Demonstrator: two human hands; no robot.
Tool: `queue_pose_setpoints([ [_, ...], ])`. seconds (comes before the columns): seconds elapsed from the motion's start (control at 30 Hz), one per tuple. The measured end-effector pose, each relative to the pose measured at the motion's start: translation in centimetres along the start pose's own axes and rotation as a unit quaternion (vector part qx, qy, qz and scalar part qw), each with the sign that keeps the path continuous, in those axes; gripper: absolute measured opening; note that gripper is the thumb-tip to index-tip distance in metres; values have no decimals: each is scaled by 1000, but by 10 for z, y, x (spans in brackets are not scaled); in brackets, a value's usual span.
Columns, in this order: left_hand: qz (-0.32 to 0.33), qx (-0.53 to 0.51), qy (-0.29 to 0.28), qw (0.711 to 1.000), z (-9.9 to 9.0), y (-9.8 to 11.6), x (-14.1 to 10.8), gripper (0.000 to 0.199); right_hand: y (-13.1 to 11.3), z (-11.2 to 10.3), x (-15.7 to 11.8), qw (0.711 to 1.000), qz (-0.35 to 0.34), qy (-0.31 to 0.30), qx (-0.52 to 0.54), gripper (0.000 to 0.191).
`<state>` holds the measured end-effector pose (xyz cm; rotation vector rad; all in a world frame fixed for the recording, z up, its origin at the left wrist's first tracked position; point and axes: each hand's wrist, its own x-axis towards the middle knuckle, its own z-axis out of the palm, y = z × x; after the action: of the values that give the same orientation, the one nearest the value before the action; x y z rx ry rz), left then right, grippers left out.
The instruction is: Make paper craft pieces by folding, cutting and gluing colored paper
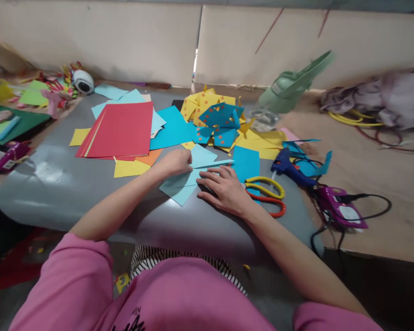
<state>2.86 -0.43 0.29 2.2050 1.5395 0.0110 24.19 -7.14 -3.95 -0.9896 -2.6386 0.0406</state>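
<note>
A light blue sheet of paper (182,194) lies at the front of the grey table, with a narrow folded strip standing up across it. My left hand (178,162) is closed at the strip's left end, its fingertips pinching the paper. Flat on the sheet's right side rests my right hand (222,186), fingers stretched out along the fold. Scissors with yellow and red handles (267,195) lie just right of that hand, their blades mostly hidden. Under them is a darker blue sheet (246,162).
Red paper (124,128) is stacked at left over yellow sheets (131,168). Folded yellow and blue paper shapes (217,117) stand behind my hands. A blue glue gun (291,168), purple box with cables (341,207) and green container (286,89) are at right.
</note>
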Motion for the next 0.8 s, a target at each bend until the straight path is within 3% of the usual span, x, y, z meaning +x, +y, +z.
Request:
queue_pose_setpoints([
  [0.13, 8, -34, -42, 999, -8, -6, 5, 13, 1, 1, 0, 1000, 1, 9, 5, 35],
  [0.2, 7, -117, -47, 992, -9, -11, 5, 13, 1, 2, 0, 999, 11, 45, 20, 35],
  [0.27, 1, -242, -43, 969, -10, -15, 2, 15, 2, 2, 1, 990, 50, 125, 50, 33],
  [0.37, -7, -393, -33, 919, -7, -19, -1, 18, 4, 2, 1, 947, 152, 261, 111, 26],
  [0.43, -21, -461, -31, 887, -3, -20, -3, 19, 6, 2, 1, 925, 197, 294, 141, 27],
  [0.57, -81, -537, -20, 839, 8, -18, -5, 20, 7, 1, 2, 950, 147, 262, 86, 20],
  [0.67, -75, -495, -26, 865, 12, -17, -10, 21, 4, 3, 1, 976, 76, 206, 2, 22],
  [0.8, -53, -426, -59, 901, 8, -16, -16, 16, -1, 5, 1, 983, 19, 175, -59, 22],
])
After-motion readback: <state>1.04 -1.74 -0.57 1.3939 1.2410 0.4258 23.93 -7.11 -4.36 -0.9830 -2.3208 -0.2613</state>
